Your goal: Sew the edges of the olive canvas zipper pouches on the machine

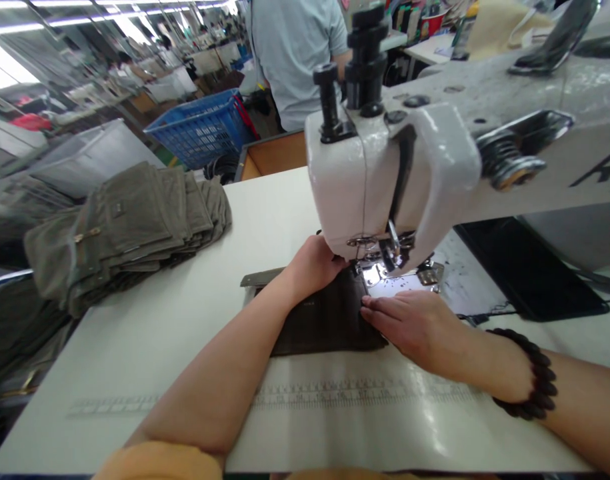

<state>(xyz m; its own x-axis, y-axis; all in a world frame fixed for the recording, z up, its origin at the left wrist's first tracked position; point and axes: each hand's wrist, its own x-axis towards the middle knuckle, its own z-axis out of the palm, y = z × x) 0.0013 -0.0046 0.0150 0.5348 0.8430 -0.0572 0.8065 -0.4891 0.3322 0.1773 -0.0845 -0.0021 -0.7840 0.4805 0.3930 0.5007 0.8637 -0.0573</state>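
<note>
A dark olive-brown fabric piece (325,320) lies flat under the needle area of a white sewing machine (389,180). My left hand (315,265) is curled at its far side, close to the presser foot, with the fingertips partly hidden by the machine head. At the piece's right edge, the fingers of my right hand (415,323) are held together and grip the fabric beside the lit metal needle plate (385,283). A narrow fabric strip or flap (259,278) sticks out to the left past my left forearm.
A stack of olive fabric pieces (139,213), one with a zipper, sits at the table's left. A printed ruler (335,395) runs along the front. A black phone-like slab (529,273) lies right. Beyond are a blue crate (199,127) and a person (299,60).
</note>
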